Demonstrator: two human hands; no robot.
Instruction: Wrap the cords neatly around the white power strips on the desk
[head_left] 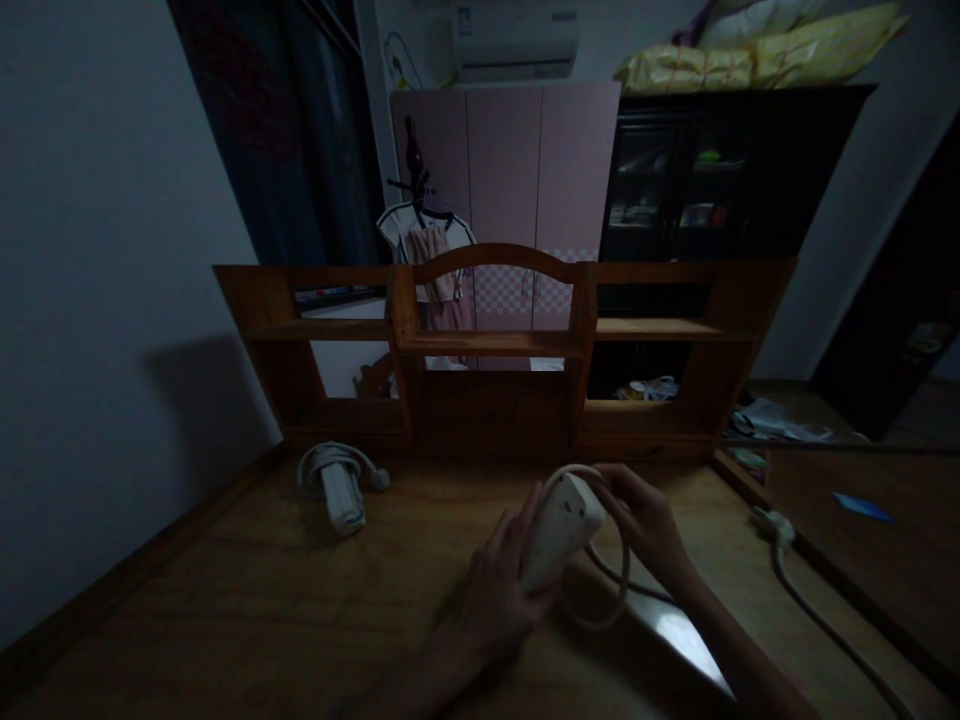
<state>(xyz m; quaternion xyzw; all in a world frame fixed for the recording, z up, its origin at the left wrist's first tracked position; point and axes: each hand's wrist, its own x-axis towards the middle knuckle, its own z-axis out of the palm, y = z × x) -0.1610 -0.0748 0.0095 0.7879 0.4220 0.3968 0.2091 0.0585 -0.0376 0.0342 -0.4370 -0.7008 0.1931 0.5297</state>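
Note:
A white power strip [559, 535] is tilted up above the wooden desk, with a few dark spots on its near end. My left hand [506, 580] is closed around its left side and underside. At its upper right, my right hand [637, 510] pinches the strip's white cord [626, 575]. That cord loops over the strip and hangs down on the right, then runs behind my right forearm. Its plug [776, 525] lies near the desk's right edge, with more cord trailing toward the lower right. A second power strip [343, 497], its cord wound around it, rests at the desk's left.
A wooden shelf unit [491, 345] stands along the back of the wooden desk [300, 620]. A wall [112, 300] borders the left side. Beyond the right edge lies another wooden surface with a blue packet [862, 506] and papers. Pink wardrobes [502, 170] stand behind.

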